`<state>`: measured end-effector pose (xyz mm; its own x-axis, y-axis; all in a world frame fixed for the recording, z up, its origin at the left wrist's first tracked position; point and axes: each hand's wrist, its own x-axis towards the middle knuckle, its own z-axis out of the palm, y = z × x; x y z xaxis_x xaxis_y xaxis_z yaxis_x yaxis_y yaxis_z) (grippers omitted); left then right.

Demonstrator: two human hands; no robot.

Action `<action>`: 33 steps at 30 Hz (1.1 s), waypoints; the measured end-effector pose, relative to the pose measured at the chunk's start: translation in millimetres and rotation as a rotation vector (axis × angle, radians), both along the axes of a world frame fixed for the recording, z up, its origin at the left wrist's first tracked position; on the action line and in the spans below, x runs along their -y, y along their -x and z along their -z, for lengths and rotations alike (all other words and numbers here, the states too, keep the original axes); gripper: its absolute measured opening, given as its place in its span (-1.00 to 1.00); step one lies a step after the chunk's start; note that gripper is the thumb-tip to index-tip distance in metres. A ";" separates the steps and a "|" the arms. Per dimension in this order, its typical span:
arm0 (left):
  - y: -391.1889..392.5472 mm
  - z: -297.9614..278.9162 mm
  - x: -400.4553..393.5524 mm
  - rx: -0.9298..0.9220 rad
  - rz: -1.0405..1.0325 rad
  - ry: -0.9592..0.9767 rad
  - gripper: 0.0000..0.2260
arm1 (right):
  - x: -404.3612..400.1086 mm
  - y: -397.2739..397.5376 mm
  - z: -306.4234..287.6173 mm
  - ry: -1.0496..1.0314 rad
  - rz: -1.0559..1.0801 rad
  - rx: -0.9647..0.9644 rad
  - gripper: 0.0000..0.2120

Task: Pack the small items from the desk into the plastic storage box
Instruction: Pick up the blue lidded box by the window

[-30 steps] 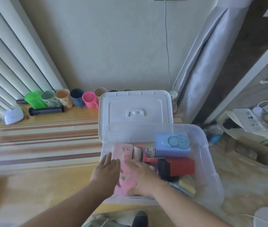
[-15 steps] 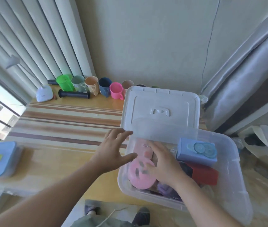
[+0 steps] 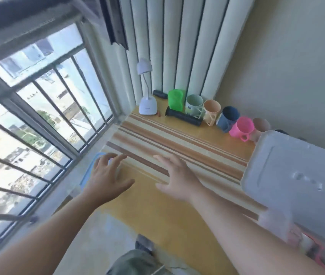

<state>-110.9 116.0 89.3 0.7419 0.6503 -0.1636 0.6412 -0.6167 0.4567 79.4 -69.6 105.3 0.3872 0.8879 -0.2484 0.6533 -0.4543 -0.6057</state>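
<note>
A light blue lidded container (image 3: 90,171) lies at the desk's left edge by the window, mostly hidden under my left hand (image 3: 106,177), whose fingers are spread over it; I cannot tell if they touch it. My right hand (image 3: 177,179) hovers open over the striped desk mat (image 3: 177,147), holding nothing. The clear plastic storage box (image 3: 304,247) is at the lower right, blurred, with red and pink items inside. Its white lid (image 3: 288,171) leans behind it.
Along the back wall stand a white desk lamp (image 3: 146,106), a black roller (image 3: 183,117) and a row of cups: green (image 3: 175,100), pale green (image 3: 193,105), orange (image 3: 211,112), blue (image 3: 228,119), pink (image 3: 242,129). A barred window (image 3: 38,116) fills the left.
The view has swung left toward the window. Both hands have left the storage box and moved left over the desk, the left one now above the blue container.
</note>
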 end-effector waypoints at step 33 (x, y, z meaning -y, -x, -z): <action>-59.6 -2.7 -5.1 0.037 0.305 0.004 0.15 | -15.1 -22.7 38.4 -0.071 0.257 0.114 0.19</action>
<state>-51.3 121.1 92.0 0.9085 0.3957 -0.1348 0.4093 -0.7765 0.4791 102.1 -54.4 66.9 0.6234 0.7709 -0.1307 0.5883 -0.5725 -0.5711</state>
